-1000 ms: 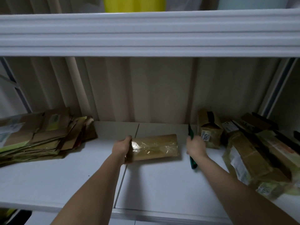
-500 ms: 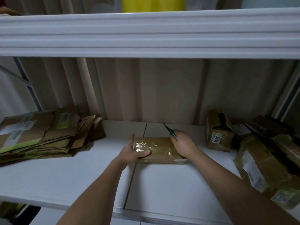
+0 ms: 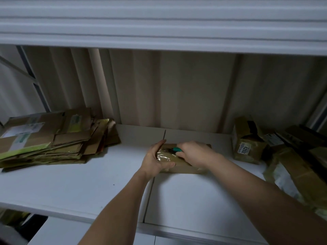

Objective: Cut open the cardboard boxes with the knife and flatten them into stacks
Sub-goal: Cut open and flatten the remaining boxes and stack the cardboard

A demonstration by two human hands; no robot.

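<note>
On the white shelf (image 3: 74, 188), a small tape-wrapped brown cardboard box (image 3: 178, 165) lay mid-shelf. The left hand (image 3: 155, 160) gripped its left end, fingers curled round it. The right hand (image 3: 194, 154) clutched a green-handled knife (image 3: 176, 149) over the box; flattened brown cardboard stack (image 3: 47, 138) lay far left.

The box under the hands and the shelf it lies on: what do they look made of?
The box: brown cardboard, by its matte tan faces, wrapped in glossy clear tape or film that glints. The shelf: smooth white board, likely laminate or painted; a seam splits its panels.

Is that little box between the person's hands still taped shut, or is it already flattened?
Not flattened: the box keeps its boxy height on the shelf, glossy tape across its top. Whether the tape is cut yet, I cannot tell.
</note>
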